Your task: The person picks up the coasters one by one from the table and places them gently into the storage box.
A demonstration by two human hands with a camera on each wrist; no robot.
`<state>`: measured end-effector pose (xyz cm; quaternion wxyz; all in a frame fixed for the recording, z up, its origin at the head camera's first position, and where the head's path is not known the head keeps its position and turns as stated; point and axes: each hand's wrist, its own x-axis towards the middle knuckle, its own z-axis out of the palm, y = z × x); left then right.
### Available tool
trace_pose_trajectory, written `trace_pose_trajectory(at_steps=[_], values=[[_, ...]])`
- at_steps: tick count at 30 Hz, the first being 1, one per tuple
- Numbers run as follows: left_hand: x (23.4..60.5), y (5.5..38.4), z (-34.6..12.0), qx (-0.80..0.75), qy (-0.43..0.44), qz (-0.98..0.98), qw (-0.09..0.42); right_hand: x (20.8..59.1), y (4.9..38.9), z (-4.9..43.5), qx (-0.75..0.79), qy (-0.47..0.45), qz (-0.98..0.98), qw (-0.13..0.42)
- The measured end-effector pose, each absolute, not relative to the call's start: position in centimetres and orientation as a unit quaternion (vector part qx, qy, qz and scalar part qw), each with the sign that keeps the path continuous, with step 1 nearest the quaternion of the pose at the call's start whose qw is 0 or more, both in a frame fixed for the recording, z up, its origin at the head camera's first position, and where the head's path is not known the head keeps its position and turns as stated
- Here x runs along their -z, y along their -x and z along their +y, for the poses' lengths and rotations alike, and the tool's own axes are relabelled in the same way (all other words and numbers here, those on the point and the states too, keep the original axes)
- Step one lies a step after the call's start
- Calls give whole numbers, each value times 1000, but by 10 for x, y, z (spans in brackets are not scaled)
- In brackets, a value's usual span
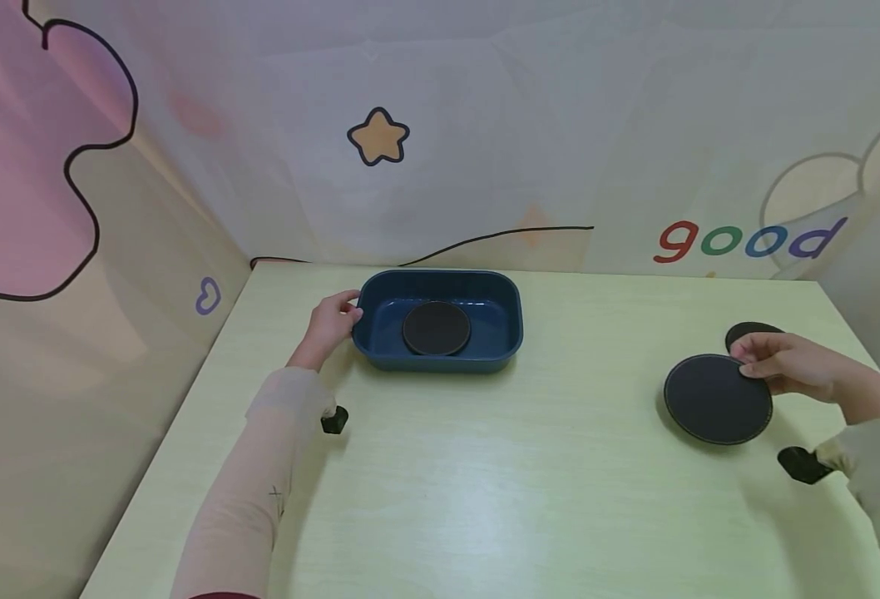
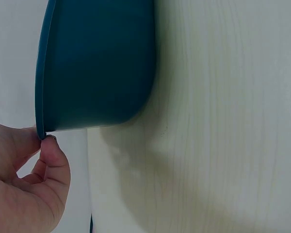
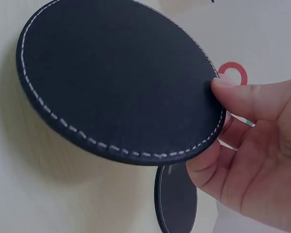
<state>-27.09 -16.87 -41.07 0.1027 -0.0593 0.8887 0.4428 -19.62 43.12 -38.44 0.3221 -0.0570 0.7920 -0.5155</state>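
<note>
Raised black coaster (image 1: 717,399), blue dish (image 1: 437,364)

We count one blue dish (image 1: 432,364) at the left fingers (image 2: 56,160), one black disc (image 1: 437,328) inside, one held disc (image 1: 717,401) in the right fingers (image 3: 247,99), one far disc (image 1: 745,329) beyond them: three discs visible.

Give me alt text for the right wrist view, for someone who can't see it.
The right hand pinches a white-stitched round black disc by its edge, above the light table. Part of another black disc shows lower in the picture.
</note>
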Motion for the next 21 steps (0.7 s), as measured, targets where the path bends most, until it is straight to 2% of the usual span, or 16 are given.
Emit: trace_pose_trajectory(at_steps=[21], values=[[412, 273, -170, -447, 70, 885, 105, 369, 216, 369, 525, 41, 816, 238]])
